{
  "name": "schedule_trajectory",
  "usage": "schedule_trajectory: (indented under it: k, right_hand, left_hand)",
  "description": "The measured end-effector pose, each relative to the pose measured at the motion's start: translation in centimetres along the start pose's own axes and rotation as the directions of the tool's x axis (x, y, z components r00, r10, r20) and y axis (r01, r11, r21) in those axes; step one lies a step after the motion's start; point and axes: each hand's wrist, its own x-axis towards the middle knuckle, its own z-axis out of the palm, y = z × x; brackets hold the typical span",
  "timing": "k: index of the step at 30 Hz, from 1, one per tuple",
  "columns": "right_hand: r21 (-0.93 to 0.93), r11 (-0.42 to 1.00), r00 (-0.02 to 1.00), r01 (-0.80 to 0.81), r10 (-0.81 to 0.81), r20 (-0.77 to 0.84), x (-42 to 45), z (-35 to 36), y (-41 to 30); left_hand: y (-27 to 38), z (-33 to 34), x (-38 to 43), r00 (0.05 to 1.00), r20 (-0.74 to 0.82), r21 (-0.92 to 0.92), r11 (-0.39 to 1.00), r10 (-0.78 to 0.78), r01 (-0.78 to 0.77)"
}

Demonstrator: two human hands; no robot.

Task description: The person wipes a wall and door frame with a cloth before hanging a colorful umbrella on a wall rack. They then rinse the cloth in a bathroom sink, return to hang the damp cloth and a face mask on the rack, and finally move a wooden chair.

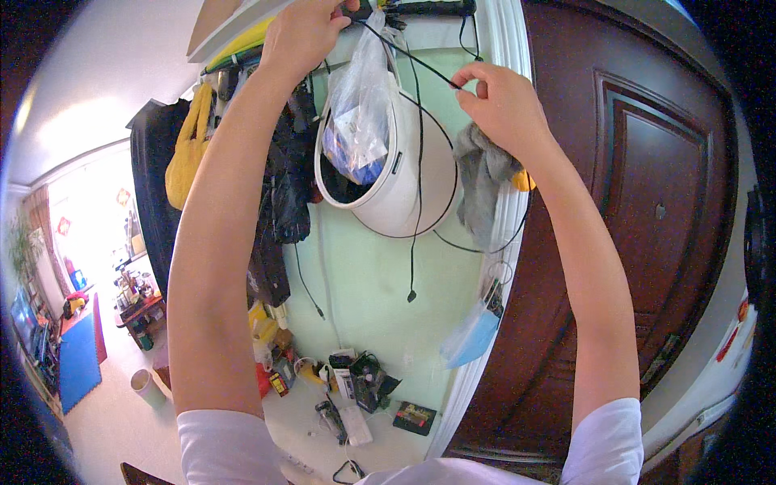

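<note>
Both my arms reach up to a row of hanging things on a pale green wall. My left hand [312,30], at the top edge, pinches one part of a thin black cord [412,57]. Lower and to the right, my right hand [500,100] grips the same cord between thumb and fingers. Between the hands hang a clear plastic bag [364,97] with blue contents and a white hat or round bag [415,176] with a dark lining. Another black cord [420,182] dangles in front of it. A grey cloth [479,182] hangs below my right hand.
A dark red door [630,200] stands at the right beside white trim. Dark jackets [291,170] and a yellow bag [189,151] hang at left. A blue face mask [476,336] hangs low by the trim. Below lie a white power bank or box [356,425], a black box [414,418] and several small items.
</note>
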Motion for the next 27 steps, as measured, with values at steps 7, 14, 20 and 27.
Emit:
schedule_trajectory:
  k: [7,14,20,27]
  right_hand:
    - [-0.232,0.958,0.974,0.168,-0.198,-0.111,5.3,0.0,0.3]
    - [-0.422,0.869,0.911,0.260,-0.366,-0.192,10.7,1.6,2.0]
    - [-0.432,0.898,0.995,0.086,-0.100,-0.010,13.1,1.6,-1.1]
    - [-0.347,0.932,0.988,0.103,-0.136,-0.073,13.3,4.7,1.5]
  left_hand:
    - [-4.9,1.3,2.3,0.996,-0.085,0.139,0.990,0.018,-0.006]
    - [-5.2,4.7,4.6,0.972,-0.056,0.301,0.925,-0.226,0.232]
    - [-8.2,8.1,5.7,0.948,-0.038,0.135,0.939,-0.315,0.317]
    - [-10.6,10.4,3.4,0.971,-0.043,0.144,0.961,-0.234,0.238]
